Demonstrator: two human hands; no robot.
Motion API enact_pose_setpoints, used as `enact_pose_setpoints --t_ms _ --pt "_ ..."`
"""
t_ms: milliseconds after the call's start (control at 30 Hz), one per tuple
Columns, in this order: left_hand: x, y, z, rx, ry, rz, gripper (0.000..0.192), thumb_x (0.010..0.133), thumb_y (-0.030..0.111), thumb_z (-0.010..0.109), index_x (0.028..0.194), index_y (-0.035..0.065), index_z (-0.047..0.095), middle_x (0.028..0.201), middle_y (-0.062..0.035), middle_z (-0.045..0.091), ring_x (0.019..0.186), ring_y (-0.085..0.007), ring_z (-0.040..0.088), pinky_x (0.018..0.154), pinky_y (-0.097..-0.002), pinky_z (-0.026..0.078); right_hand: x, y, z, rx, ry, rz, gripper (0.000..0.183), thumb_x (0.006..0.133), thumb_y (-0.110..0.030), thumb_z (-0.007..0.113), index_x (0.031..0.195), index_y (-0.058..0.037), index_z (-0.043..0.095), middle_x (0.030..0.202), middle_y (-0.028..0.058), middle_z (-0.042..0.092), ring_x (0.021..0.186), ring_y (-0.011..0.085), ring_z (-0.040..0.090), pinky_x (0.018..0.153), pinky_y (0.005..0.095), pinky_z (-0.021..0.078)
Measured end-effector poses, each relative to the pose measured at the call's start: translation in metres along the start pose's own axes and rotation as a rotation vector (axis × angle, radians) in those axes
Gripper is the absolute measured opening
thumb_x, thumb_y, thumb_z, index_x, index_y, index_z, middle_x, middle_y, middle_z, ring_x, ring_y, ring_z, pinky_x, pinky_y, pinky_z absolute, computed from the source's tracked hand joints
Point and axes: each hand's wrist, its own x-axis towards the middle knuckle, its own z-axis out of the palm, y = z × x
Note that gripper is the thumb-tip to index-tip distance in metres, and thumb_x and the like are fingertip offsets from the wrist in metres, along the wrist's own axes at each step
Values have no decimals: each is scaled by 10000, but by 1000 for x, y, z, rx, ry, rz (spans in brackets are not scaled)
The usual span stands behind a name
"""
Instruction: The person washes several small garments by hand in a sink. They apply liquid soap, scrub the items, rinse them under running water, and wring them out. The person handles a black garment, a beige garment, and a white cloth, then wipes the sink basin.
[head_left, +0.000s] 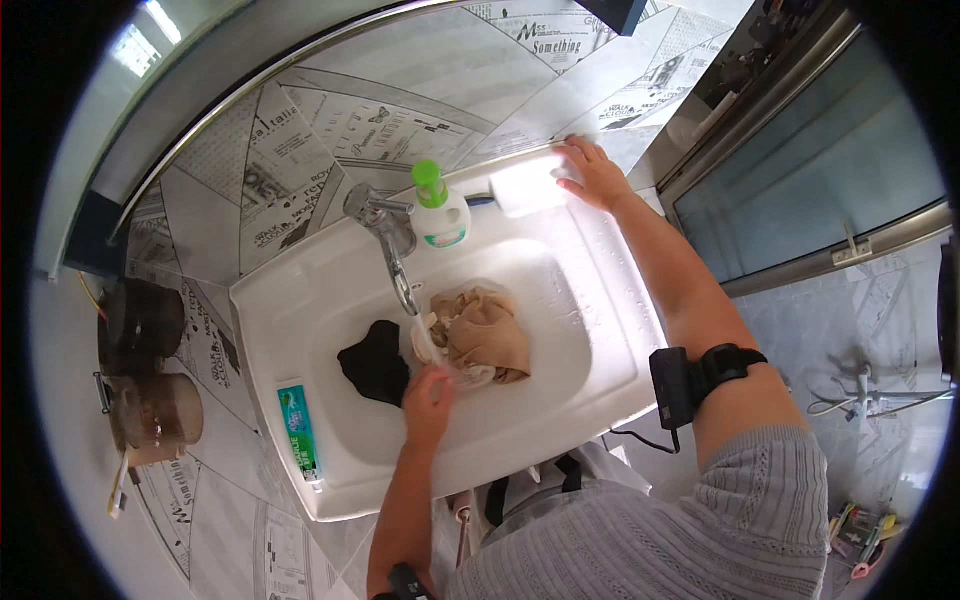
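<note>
My left hand (429, 405) is over the basin of a white washbasin (337, 487), just below the stream from a chrome faucet (394, 255). Its fingers are partly curled and blurred; whether they touch the cloth is unclear. Right beside it lies a black cloth (376, 364). Beige fabric (487, 330), bunched and wet-looking, lies on the other side with some whitish material at its edge. My right hand (596, 176) reaches to the back right corner of the rim, fingers spread at a brightly lit white object (529, 186), possibly a soap dish; its details are washed out.
A white pump bottle with a green top (442, 214) stands beside the faucet, near a dark blue item (480, 200). A toothpaste tube (300, 435) lies on the left rim. Cups (161, 416) hang on the left wall. A frosted glass door (817, 165) is at right.
</note>
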Motion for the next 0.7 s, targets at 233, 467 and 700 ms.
enact_pose_setpoints --t_ms 233,467,700 --pt "-18 -30 -63 395 437 -132 317 821 195 675 1074 29 578 1191 -220 551 1116 -400 504 962 -446 396 7 10 18 370 -149 625 718 870 -579 535 1385 -104 376 1253 222 547 1152 355 546 942 419 443" --pt "19 -49 -14 328 328 -313 870 708 480 757 1383 57 407 1330 -343 382 1240 -474 380 1049 -505 309 -103 -40 31 -150 44 329 713 892 -536 520 1417 -77 368 1421 235 391 1333 385 356 1070 510 283" --pt "46 -7 83 628 -49 -193 682 758 544 630 1336 204 502 1457 -242 277 1363 -383 247 1082 -640 131 -177 -168 70 142 -2 -47 685 877 -452 575 1423 -90 373 1512 226 232 1398 421 200 1111 560 171"
